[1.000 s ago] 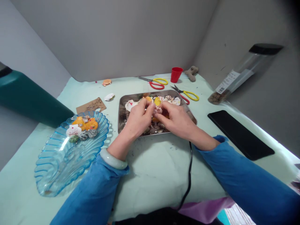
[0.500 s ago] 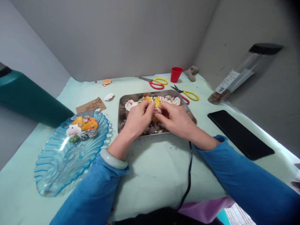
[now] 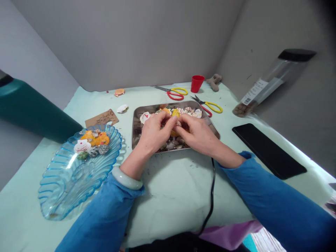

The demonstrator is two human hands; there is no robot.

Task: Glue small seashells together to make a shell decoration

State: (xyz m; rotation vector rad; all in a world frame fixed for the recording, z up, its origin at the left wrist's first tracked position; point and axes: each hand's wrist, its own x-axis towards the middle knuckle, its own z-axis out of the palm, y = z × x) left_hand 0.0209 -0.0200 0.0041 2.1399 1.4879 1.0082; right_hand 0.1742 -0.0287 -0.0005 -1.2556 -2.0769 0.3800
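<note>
My left hand (image 3: 157,129) and my right hand (image 3: 195,131) meet over a metal tray (image 3: 133,129) of assorted shells. Between their fingertips they pinch a small reddish-and-white patterned shell (image 3: 179,123), mostly covered by the fingers. Both hands are closed, thumbs and forefingers nearly touching. Just behind the fingertips shows a yellow shell (image 3: 175,112). A white shell with a red mark (image 3: 144,117) lies near the tray's left side, and pale shells (image 3: 196,113) fill its far right corner. What lies beneath my palms is hidden.
To the left is a blue scalloped plate (image 3: 65,189) bearing several shells, beside a green bottle (image 3: 34,108). Behind the tray are scissors (image 3: 177,91), more scissors (image 3: 211,105) and a red cup (image 3: 197,84). Rightward are a black slab (image 3: 267,150) and clear container (image 3: 262,89); a black cable (image 3: 212,196) runs in front.
My left thumb and fingers have shifted slightly to the right, covering more of the patterned shell. Everything else on the table stays where it was.
</note>
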